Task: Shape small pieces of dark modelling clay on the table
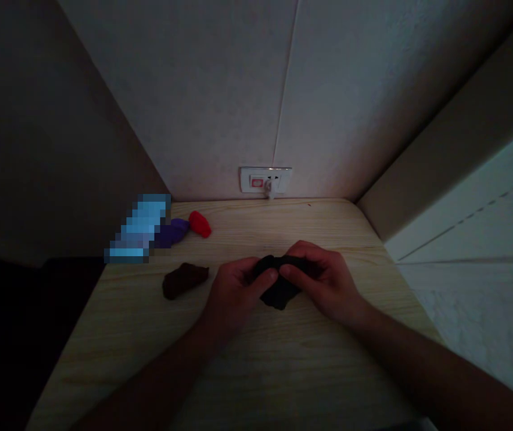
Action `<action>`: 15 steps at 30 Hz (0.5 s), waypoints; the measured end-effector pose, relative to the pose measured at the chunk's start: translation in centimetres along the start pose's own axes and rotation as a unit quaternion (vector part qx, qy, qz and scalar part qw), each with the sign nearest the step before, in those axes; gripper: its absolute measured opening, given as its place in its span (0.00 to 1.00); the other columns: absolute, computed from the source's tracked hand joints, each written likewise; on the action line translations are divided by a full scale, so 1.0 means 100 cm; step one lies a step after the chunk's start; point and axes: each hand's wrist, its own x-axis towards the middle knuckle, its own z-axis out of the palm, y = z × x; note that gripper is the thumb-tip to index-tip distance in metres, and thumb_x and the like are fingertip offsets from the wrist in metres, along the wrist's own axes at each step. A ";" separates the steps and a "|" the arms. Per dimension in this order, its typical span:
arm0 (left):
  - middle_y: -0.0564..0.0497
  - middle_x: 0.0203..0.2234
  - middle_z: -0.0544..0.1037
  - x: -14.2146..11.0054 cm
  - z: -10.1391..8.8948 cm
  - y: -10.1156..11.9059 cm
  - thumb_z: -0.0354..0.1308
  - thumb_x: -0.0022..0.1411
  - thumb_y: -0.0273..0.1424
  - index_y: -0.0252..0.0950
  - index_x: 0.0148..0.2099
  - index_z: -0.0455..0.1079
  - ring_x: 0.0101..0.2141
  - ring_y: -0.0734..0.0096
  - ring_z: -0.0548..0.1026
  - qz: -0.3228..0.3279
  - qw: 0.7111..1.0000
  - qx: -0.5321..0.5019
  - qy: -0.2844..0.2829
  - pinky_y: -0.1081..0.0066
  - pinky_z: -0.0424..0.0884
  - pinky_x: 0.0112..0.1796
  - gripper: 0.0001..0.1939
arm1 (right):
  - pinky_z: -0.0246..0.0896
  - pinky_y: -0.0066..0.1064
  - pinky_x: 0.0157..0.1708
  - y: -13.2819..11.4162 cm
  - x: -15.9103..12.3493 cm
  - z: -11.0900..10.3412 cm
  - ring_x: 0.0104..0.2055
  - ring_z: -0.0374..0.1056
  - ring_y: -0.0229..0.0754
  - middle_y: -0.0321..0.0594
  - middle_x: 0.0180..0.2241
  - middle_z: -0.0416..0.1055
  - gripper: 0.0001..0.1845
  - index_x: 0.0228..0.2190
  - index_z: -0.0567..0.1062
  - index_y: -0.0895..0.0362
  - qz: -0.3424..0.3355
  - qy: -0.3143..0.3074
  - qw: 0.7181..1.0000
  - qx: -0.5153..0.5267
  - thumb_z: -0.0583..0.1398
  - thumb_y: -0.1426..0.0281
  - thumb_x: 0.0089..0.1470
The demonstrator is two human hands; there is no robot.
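Observation:
Both hands hold one soft black lump (281, 294) just above the wooden tabletop, near its middle. It looks like modelling clay or folded cloth; I cannot tell which. My left hand (234, 293) grips its left side with the thumb on top, and my right hand (328, 281) grips its right side the same way. The two thumb tips point at each other, a small gap apart. Most of the other fingers are hidden behind the black lump. To the left of my left hand lies a dark brown lump (185, 281), touched by neither hand.
A red lump (200, 224) and a purple lump (174, 232) lie at the back left of the tabletop (256, 377). Beside them is a bright, pixelated slab (142, 224). A wall socket (266, 180) with a plug and cable sits behind the table. White furniture stands at right.

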 end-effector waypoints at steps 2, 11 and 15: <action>0.52 0.25 0.80 0.000 0.000 -0.001 0.71 0.56 0.37 0.34 0.33 0.81 0.27 0.73 0.74 0.000 1.000 -0.008 0.000 0.74 0.69 0.30 0.10 | 0.63 0.29 0.30 0.000 -0.001 0.002 0.31 0.67 0.37 0.35 0.28 0.71 0.07 0.31 0.80 0.56 0.000 0.009 1.000 0.003 0.69 0.66 0.57; 0.50 0.28 0.83 -0.001 -0.001 -0.001 0.73 0.55 0.38 0.34 0.35 0.82 0.29 0.70 0.78 0.035 0.999 -0.012 -0.008 0.72 0.74 0.32 0.11 | 0.65 0.28 0.31 -0.004 0.002 0.002 0.30 0.68 0.37 0.35 0.28 0.73 0.07 0.30 0.80 0.56 0.035 0.035 0.998 0.031 0.70 0.66 0.55; 0.49 0.34 0.86 -0.003 0.000 0.001 0.75 0.51 0.34 0.36 0.40 0.83 0.36 0.65 0.82 0.034 0.998 -0.031 -0.029 0.69 0.77 0.39 0.13 | 0.65 0.29 0.31 -0.005 0.004 -0.001 0.31 0.68 0.37 0.35 0.28 0.72 0.08 0.31 0.80 0.55 0.039 0.043 0.998 0.036 0.70 0.64 0.54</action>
